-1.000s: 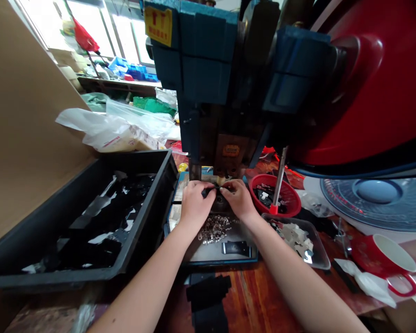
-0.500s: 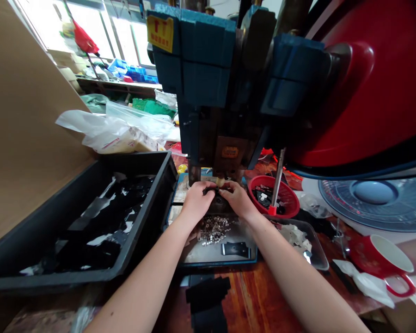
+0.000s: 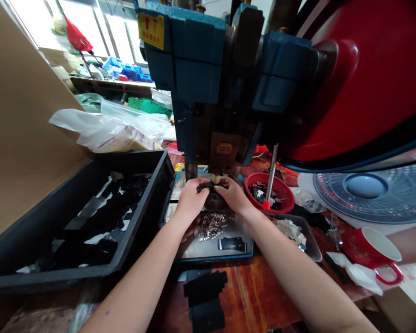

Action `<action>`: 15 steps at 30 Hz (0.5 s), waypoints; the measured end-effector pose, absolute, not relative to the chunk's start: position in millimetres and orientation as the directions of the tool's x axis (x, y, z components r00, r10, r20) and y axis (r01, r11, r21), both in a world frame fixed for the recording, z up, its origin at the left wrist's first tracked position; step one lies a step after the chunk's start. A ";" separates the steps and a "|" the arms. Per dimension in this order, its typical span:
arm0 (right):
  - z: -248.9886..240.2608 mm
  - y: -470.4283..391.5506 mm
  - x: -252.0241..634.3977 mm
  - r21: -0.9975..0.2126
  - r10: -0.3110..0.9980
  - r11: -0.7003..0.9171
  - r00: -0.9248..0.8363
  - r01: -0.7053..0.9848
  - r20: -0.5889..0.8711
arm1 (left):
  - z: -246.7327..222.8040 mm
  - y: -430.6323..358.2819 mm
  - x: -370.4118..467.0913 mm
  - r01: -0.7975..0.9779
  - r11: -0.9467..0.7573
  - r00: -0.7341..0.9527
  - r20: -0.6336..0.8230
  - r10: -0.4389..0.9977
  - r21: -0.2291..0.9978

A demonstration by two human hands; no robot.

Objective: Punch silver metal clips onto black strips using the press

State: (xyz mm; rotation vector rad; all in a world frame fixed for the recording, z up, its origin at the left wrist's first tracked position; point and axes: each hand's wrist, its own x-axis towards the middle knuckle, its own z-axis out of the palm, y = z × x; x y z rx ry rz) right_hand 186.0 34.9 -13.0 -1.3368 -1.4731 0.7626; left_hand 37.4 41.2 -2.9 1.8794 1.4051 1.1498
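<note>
Under the ram of a blue press (image 3: pixel 194 60), my left hand (image 3: pixel 191 198) and my right hand (image 3: pixel 234 195) meet at a small dark strip (image 3: pixel 204 186). Each hand pinches one end of it between thumb and fingers. A brass-coloured punch (image 3: pixel 216 178) stands directly over the strip; whether they touch I cannot tell. Below my hands, a heap of small shiny metal fasteners (image 3: pixel 211 225) lies on the metal tray (image 3: pixel 194 249). A flat black piece with a pale edge (image 3: pixel 232 244) rests in front of the heap.
To the left stands a large black bin (image 3: pixel 125 259) of dark pieces. A red basket (image 3: pixel 288 203), a clear tub (image 3: pixel 314 245) and a red mug (image 3: pixel 370 249) are on the right. The press's red wheel (image 3: pixel 374 78) overhangs a fan (image 3: pixel 367 189). Black strips (image 3: pixel 206 300) lie in front.
The whole view has shifted slightly. Both hands stay under the punch, still pinching the strip, and more of the strip shows between the fingers now.
</note>
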 end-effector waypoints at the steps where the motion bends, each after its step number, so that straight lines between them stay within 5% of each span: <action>1: -12.9 34.5 186.2 -0.908 0.966 0.204 0.077 0.366 0.248 | -0.5 38.2 34.3 0.500 -0.320 0.082 0.324 0.943 0.805; 6: -9.6 12.2 200.0 -0.885 0.942 0.211 0.155 0.416 0.297 | 8.4 0.2 0.4 0.580 -0.343 0.043 0.392 0.919 0.739; 15: -11.4 -60.2 256.2 -0.637 0.957 0.224 -0.044 0.738 0.286 | -11.2 -44.6 -24.1 0.876 -0.343 0.281 0.220 0.934 0.339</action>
